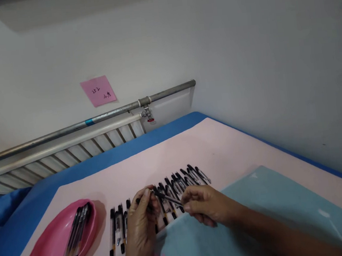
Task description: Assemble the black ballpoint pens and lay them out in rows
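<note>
Between my two hands is a slim dark pen (169,198), slanting down to the right. My left hand (142,216) is closed, its thumb and finger pinched at the pen's upper left end. A small black piece (138,200), perhaps a cap, shows by the left thumb; its other parts are hidden by the fingers. My right hand (205,204) is closed around the pen's lower right end. Behind and beneath the hands lie several clear pens with black caps (177,184) in a row. More such pens (117,227) lie left of my left hand, beside loose small parts.
A pink dish (43,251) on the left holds several black-capped pens (75,240). The pale pink table cover (222,147) lies over a blue surface (170,124). Light blue cloth (264,199) covers the front right. A radiator (70,155) and a pipe (111,111) run along the wall.
</note>
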Motion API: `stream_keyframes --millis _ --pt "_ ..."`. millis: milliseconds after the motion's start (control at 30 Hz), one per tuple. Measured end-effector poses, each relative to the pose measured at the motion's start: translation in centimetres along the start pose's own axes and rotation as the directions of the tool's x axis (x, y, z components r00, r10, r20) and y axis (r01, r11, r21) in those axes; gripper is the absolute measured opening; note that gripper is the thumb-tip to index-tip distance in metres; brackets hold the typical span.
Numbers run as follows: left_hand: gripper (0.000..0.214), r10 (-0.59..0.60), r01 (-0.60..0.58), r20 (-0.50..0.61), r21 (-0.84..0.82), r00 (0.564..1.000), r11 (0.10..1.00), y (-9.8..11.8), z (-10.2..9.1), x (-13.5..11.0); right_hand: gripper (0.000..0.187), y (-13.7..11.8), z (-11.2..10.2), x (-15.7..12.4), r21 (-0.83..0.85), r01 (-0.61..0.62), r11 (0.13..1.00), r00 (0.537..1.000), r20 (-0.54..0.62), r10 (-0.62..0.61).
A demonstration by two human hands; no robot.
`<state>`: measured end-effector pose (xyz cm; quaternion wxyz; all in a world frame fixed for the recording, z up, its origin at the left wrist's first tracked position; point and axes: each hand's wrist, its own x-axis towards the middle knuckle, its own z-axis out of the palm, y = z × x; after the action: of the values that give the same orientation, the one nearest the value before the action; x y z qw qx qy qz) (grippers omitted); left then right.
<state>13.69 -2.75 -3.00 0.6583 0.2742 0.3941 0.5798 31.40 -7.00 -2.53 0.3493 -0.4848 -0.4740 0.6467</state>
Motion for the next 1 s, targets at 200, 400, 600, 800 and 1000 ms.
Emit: stream_keyframes --millis 200,400,600,800,1000 --pt "0.020 0.001 -0.005 -0.050 -0.071 0.999 0.997 0.9 -0.1 0.3 0.015 -0.3 -0.7 -0.1 -0.136 0.018 0.991 0.998 -0.063 -0.026" --pt "0.022 -0.027 0.021 -0.133 -0.048 0.991 0.999 2.1 -0.5 0.4 0.010 -1.3 -1.6 -0.6 -0.224 0.012 0.974 0.986 -0.157 -0.048" --pt "0.027 -0.072 0.072 -0.021 0.012 0.997 0.997 1.4 -0.2 0.0 0.011 -1.2 -1.4 -0.4 -0.210 0.022 0.977 0.984 -0.168 -0.058" --pt "0.021 -0.126 0.124 0.043 0.036 0.991 0.992 0.2 0.3 -0.4 0.012 -0.3 -1.0 -0.2 -0.246 0.025 0.969 0.992 -0.112 -0.054" --pt "0.013 0.070 -0.084 -0.200 -0.065 0.977 0.994 3.1 -2.1 1.5 0.014 -0.8 -4.0 -0.6 -0.671 0.220 0.708 0.867 -0.198 -0.457"
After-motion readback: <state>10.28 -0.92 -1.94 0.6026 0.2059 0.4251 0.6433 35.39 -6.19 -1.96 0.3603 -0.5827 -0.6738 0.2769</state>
